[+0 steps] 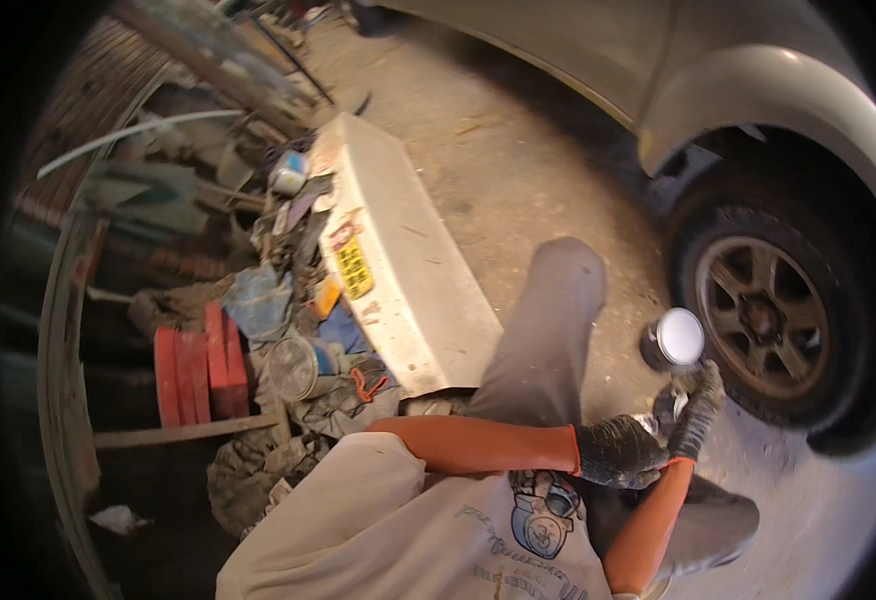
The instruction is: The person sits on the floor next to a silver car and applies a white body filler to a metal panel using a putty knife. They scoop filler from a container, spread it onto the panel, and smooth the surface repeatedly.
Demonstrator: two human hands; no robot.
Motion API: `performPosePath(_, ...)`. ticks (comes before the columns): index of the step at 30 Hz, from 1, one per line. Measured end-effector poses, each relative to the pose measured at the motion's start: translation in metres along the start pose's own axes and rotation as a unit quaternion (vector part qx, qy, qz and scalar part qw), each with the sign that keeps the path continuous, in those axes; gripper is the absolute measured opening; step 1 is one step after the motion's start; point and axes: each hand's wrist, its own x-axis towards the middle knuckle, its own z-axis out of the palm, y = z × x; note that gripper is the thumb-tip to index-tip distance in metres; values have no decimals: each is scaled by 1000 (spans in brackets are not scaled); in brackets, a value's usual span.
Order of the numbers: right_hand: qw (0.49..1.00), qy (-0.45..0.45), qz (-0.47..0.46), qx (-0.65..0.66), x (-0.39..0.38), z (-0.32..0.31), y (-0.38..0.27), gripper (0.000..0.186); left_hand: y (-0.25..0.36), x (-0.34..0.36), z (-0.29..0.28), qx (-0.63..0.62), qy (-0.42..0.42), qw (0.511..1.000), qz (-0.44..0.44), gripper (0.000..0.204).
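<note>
Both my hands wear dark grey knit work gloves with orange cuffs, below orange sleeves. My left hand [618,452] reaches across to my right wrist, its fingers closed on the cuff of the right glove. Pointing up and away from me, my right hand [698,405] has its fingers stretched out, with nothing visible in them. Just beyond its fingertips stands a dark round can [655,348] with a pale lid or contents [680,336]. A smaller dark container [666,408] with a shiny edge sits beside the right hand, partly hidden by it.
A vehicle wheel [763,318] and beige bodywork [758,100] stand close on the right. At left lies a long whitish panel [418,260] with a yellow sticker. Beyond it are piled rags [258,300], red blocks [183,378], a used can [296,368] and a blue-white tin [289,173].
</note>
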Motion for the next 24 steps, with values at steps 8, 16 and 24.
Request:
performPosePath(8, 993, -82, -21, 86, 3, -38, -24, 26, -145, -177, -200, 263, 251, 912, -188, 24)
performPosePath(16, 992, -38, 101, -68, -26, -43, -32, 46, -237, -408, -325, 429, 134, 654, -609, 49)
performPosePath(24, 989, -50, 94, -102, -29, -43, -21, 45, -269, -429, -305, 522, 159, 613, -572, 53)
